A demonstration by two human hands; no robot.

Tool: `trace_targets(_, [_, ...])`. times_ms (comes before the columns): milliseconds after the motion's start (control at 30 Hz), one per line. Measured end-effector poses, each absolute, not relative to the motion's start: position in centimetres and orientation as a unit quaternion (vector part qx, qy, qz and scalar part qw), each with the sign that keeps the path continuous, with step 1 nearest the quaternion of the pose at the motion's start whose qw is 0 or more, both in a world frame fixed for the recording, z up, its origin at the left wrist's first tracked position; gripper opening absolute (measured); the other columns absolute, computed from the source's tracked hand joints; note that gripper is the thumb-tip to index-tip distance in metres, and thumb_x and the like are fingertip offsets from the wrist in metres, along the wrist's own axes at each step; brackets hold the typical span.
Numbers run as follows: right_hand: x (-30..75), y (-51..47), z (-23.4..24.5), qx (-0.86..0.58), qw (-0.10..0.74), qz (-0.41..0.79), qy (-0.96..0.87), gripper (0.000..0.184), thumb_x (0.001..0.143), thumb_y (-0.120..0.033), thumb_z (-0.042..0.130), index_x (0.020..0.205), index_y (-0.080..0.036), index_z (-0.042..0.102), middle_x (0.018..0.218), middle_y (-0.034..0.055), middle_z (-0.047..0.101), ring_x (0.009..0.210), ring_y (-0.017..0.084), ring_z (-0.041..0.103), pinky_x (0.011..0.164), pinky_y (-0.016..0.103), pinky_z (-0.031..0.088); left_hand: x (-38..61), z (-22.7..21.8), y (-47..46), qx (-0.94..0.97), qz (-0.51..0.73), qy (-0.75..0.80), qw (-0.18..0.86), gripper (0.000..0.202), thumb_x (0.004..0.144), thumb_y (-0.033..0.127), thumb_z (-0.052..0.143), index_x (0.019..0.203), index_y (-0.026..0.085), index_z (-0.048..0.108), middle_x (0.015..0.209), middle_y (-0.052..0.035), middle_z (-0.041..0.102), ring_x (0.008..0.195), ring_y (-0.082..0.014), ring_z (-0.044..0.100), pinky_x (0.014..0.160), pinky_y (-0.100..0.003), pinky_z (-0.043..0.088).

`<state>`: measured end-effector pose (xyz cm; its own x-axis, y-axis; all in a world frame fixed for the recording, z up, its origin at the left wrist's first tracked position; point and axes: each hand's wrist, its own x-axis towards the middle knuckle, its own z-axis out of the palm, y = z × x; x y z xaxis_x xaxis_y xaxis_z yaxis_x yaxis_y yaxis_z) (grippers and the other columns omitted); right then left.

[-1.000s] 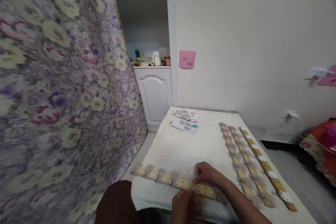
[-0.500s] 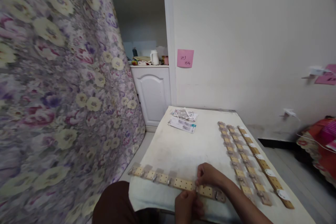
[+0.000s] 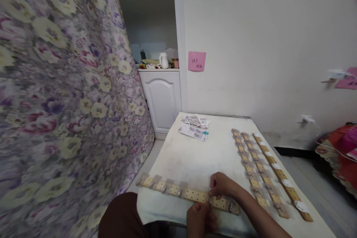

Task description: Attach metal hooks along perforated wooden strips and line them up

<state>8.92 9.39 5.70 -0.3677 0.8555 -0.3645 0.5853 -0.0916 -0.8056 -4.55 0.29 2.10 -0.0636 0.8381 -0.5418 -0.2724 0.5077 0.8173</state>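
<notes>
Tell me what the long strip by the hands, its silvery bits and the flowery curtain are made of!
The long strip looks like smooth wood: it's tan with dark holes, though plastic is possible. Its silvery bits are probably shiny metal, because they glint, but they're too small to be sure. The flowery curtain seems like printed cloth, since it hangs in folds.

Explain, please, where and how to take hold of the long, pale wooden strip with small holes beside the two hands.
I'd probably pinch the strip from above, across its long edges, at the holed section left of the right hand: it looks flat and narrow there, with shiny metal pieces to either side.
</notes>
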Motion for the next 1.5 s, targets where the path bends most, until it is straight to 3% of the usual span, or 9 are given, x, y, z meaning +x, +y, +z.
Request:
trace_targets(233, [8.8,9.3,5.9,-0.552,0.122,0.497,-0.658,0.017,0.054,-0.012,0.07,0.058,-0.017,0.054,0.041,-0.0087,0.05,0.041,0.009,0.054,0.039,0.015,0.034,-4.5,1.4,0.5,0.245,0.427,0.615,0.616,0.033,0.054,0.052,0.062,0.052,0.021,0.048,0.036,0.0009,0.059,0.027,-0.0134,0.05,0.032,-0.023,0.036])
trace_targets(400, [8.8,9.7,6.0,-0.548,0.092,0.505,-0.66,0.017,0.054,-0.008,0.068,0.06,-0.017,0.055,0.04,-0.0088,0.05,0.04,0.008,0.052,0.04,0.015,0.035,-4.7,1.2,0.5,0.252,0.411,0.61,0.629,0.03,0.061,0.049,0.06,0.054,0.023,0.048,0.036,0.0006,0.06,0.028,-0.0154,0.052,0.033,-0.024,0.035])
trace_targets(600, [8.3,10.3,6.1,-0.544,0.037,0.534,-0.646,0.026,0.058,-0.008,0.065,0.08,-0.018,0.057,0.037,-0.0099,0.051,0.037,0.011,0.053,0.041,0.019,0.043,-4.7,1.8,0.2,0.28,0.402,0.602,0.631,0.03,0.068,0.046,0.056,0.053,0.022,0.049,0.037,-0.0006,0.061,0.028,-0.0143,0.052,0.033,-0.022,0.027])
trace_targets(700, [8.1,10.3,6.3,-0.542,0.027,0.536,-0.646,0.025,0.058,-0.007,0.064,0.079,-0.018,0.057,0.038,-0.0086,0.052,0.037,0.012,0.054,0.042,0.021,0.045,-4.9,1.8,0.1,0.295,0.406,0.593,0.63,0.032,0.069,0.047,0.056,0.051,0.022,0.048,0.036,-0.0008,0.061,0.027,-0.0135,0.051,0.033,-0.022,0.024])
trace_targets(867, [8.1,9.9,6.9,-0.562,0.056,0.5,-0.656,0.02,0.054,-0.008,0.066,0.069,-0.017,0.058,0.039,-0.0077,0.051,0.037,0.011,0.052,0.04,0.019,0.041,-5.2,1.8,0.2,0.293,0.408,0.57,0.65,0.035,0.065,0.053,0.059,0.055,0.02,0.051,0.04,-0.0005,0.063,0.03,-0.0139,0.054,0.035,-0.022,0.029])
trace_targets(1000, [8.2,9.8,7.7,-0.579,0.096,0.466,-0.662,0.011,0.059,-0.011,0.063,0.068,-0.016,0.06,0.044,-0.0061,0.054,0.037,0.008,0.049,0.04,0.017,0.037,-5.7,1.8,0.1,0.27,0.404,0.559,0.672,0.041,0.057,0.058,0.064,0.057,0.02,0.051,0.042,0.0006,0.063,0.031,-0.0136,0.054,0.036,-0.023,0.034])
trace_targets(1167, [6.8,10.8,8.8,-0.574,0.167,0.429,-0.677,0.013,0.063,-0.006,0.055,0.069,-0.015,0.063,0.059,-0.0023,0.062,0.046,0.005,0.05,0.045,0.015,0.036,-7.8,2.3,-0.3,0.23,0.439,0.556,0.667,0.039,0.057,0.054,0.068,0.061,0.019,0.051,0.047,0.0013,0.064,0.033,-0.0116,0.054,0.036,-0.021,0.031])
trace_targets(1333, [3.2,11.1,9.0,-0.539,0.156,0.464,-0.686,0.013,0.062,-0.006,0.056,0.066,-0.014,0.065,0.054,-0.0031,0.061,0.046,0.007,0.052,0.045,0.016,0.038,-11.3,2.7,-0.6,0.177,0.491,0.546,0.655,0.039,0.058,0.05,0.073,0.069,0.017,0.054,0.052,0.0019,0.064,0.037,-0.0105,0.055,0.041,-0.02,0.037])
trace_targets(1500, [0.2,10.8,8.2,-0.535,0.15,0.472,-0.684,0.02,0.061,-0.012,0.064,0.08,-0.014,0.068,0.062,-0.0021,0.065,0.048,0.008,0.054,0.047,0.018,0.039,-13.4,2.6,-0.4,0.137,0.542,0.521,0.645,0.042,0.06,0.049,0.071,0.082,0.017,0.055,0.057,-0.0027,0.069,0.039,-0.0127,0.057,0.044,-0.023,0.043])
